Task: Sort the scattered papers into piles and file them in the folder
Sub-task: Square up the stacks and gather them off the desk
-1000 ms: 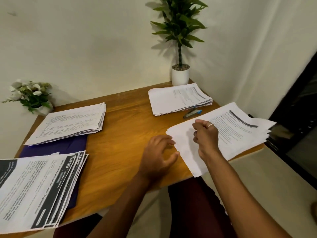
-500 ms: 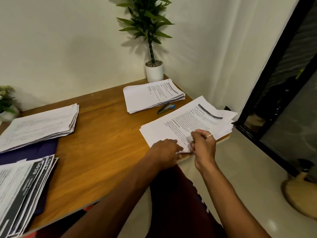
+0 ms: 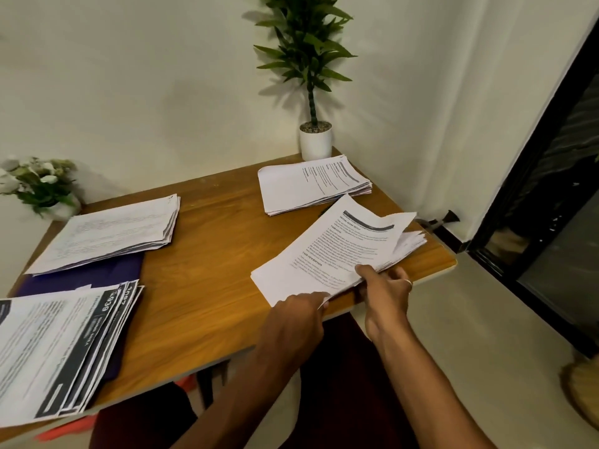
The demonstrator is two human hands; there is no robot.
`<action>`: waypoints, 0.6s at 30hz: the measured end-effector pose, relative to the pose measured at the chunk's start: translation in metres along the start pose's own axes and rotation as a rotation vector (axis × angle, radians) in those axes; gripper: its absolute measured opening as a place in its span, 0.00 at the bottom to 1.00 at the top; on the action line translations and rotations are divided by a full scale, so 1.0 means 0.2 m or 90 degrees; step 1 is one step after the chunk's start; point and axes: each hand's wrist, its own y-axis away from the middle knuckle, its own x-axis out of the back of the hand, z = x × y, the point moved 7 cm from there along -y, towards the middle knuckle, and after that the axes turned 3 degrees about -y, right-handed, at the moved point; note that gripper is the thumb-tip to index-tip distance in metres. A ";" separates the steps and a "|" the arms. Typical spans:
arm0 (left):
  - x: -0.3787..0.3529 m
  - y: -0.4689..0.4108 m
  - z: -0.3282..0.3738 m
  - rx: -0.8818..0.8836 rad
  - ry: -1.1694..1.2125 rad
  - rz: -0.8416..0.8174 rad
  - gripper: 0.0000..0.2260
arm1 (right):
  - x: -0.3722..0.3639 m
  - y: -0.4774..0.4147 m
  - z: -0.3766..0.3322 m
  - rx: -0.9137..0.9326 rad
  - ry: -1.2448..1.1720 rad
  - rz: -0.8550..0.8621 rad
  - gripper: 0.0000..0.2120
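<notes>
At the front right of the wooden surface [image 3: 201,280] lies a stack of papers [image 3: 330,254], printed side up, its near edge jutting past the surface's front edge. The right hand [image 3: 385,293] grips that near edge, thumb on top of the sheets and the fingers [image 3: 397,275] tucked beneath, pinching the stack. The far corner of the top sheet curls upward, and the sheets below it fan out loosely. The left hand [image 3: 291,322] meets the stack's near left corner with curled fingers; their tips are hidden by the paper, so whether they pinch it cannot be told.

Three more piles lie well apart from it: one at the back right [image 3: 311,186] just in front of a potted plant [image 3: 316,140], one at the back left [image 3: 110,231], and one with dark headers at the front left [image 3: 55,348]. A purple folder [image 3: 87,277] lies flat under both left piles. A pot of white flowers [image 3: 42,186] stands at the back left corner
</notes>
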 end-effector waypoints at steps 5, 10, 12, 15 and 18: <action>0.01 0.14 -0.07 0.042 -0.004 0.056 0.15 | -0.07 0.04 0.07 -0.018 0.069 -0.068 0.21; 0.03 0.22 -0.11 0.060 0.000 0.079 0.15 | -0.22 0.13 0.14 -0.083 0.129 -0.198 0.16; 0.06 0.25 -0.13 0.049 0.018 0.074 0.15 | -0.27 0.14 0.14 -0.067 0.183 -0.209 0.17; 0.13 0.30 -0.27 0.137 0.175 0.063 0.28 | -0.34 0.11 0.15 -0.061 0.169 -0.221 0.19; 0.34 0.34 -0.57 0.260 0.242 0.268 0.30 | -0.44 0.13 0.14 -0.087 0.131 -0.312 0.22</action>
